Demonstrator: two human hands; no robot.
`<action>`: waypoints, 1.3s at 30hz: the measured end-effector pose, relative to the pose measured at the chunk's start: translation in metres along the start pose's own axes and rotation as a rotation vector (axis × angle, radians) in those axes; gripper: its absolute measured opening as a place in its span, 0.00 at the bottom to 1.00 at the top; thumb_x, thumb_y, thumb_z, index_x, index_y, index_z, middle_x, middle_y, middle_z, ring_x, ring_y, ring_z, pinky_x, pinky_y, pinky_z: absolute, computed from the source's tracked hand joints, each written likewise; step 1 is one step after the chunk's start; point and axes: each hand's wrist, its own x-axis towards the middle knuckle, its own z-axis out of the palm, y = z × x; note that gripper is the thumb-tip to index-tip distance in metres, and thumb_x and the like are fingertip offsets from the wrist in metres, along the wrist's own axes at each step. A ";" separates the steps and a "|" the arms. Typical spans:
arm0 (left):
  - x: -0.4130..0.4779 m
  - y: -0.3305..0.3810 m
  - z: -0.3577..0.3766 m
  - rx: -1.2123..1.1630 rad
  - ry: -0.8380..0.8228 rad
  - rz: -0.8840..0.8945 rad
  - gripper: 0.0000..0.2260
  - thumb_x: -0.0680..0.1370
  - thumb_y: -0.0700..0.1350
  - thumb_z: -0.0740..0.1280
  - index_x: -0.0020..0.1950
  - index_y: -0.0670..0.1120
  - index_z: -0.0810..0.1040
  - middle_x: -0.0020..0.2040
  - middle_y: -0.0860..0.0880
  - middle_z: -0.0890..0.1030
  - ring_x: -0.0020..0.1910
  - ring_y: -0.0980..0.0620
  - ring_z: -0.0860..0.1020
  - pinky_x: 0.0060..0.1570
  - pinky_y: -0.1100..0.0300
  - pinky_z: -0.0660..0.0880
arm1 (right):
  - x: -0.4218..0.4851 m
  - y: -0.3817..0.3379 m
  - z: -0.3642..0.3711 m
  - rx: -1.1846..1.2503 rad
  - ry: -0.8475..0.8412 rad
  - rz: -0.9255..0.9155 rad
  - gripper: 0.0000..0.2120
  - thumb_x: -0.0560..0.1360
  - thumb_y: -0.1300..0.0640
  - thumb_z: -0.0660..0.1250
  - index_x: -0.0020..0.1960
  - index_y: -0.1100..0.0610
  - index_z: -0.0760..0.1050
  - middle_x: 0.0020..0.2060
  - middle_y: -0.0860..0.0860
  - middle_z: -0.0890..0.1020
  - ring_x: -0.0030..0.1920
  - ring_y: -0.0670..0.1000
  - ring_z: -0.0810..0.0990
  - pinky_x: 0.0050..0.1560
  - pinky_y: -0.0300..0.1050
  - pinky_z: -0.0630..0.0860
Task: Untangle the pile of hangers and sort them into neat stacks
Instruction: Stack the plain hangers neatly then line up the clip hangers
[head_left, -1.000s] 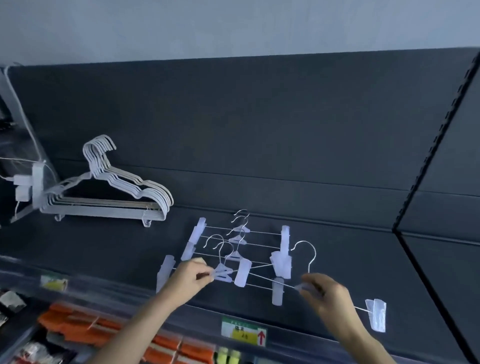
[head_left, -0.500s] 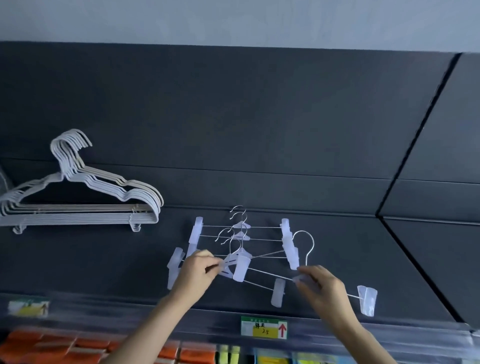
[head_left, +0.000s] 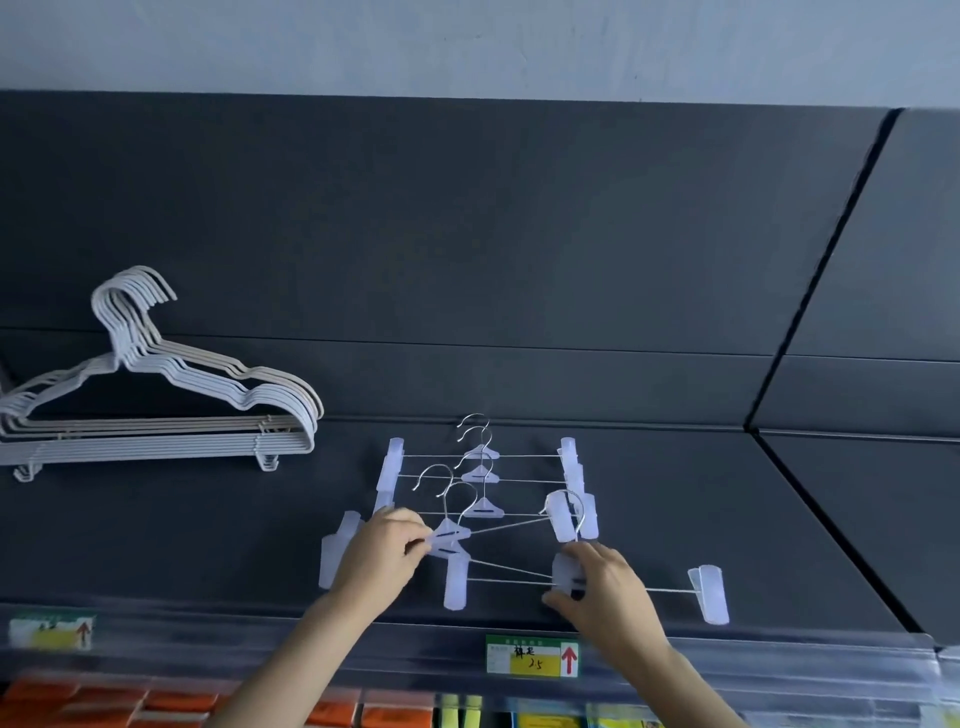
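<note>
A dark grey shelf (head_left: 519, 260) ran beneath a pale wall (head_left: 467, 47), its front edged by a clear rail (head_left: 260, 644). At the far left a neat stack of white hangers (head_left: 156, 448) lay flat on it, with orange packages (head_left: 104, 706) below the rail. Right of the stack, the left hand (head_left: 382, 553) pinched the plastic centre of one hanger in the tangle of clip hangers (head_left: 483, 512) lying mid-shelf. The right hand (head_left: 605, 592) curled its fingers round another clip hanger's middle, above a price label (head_left: 532, 656). Further right a dark seam (head_left: 810, 291) cut diagonally across the shelf.
</note>
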 end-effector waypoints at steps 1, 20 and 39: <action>-0.001 -0.003 -0.001 0.061 -0.040 0.033 0.04 0.67 0.39 0.75 0.36 0.47 0.83 0.37 0.57 0.81 0.41 0.54 0.78 0.37 0.73 0.64 | 0.000 0.003 -0.001 0.003 0.007 0.014 0.24 0.69 0.48 0.70 0.62 0.53 0.70 0.56 0.48 0.77 0.57 0.50 0.73 0.53 0.39 0.71; 0.004 0.014 0.034 0.083 0.107 0.195 0.11 0.61 0.32 0.77 0.32 0.46 0.81 0.29 0.55 0.79 0.39 0.56 0.69 0.40 0.65 0.69 | 0.001 0.043 -0.022 0.088 0.170 0.088 0.22 0.66 0.59 0.72 0.60 0.57 0.75 0.47 0.52 0.80 0.51 0.54 0.76 0.48 0.40 0.70; -0.007 0.036 0.037 0.012 0.030 0.161 0.12 0.60 0.34 0.78 0.35 0.49 0.83 0.30 0.56 0.79 0.32 0.59 0.75 0.37 0.68 0.71 | -0.007 0.055 -0.033 0.076 0.187 0.062 0.22 0.66 0.63 0.73 0.60 0.57 0.75 0.40 0.47 0.75 0.45 0.49 0.72 0.44 0.40 0.67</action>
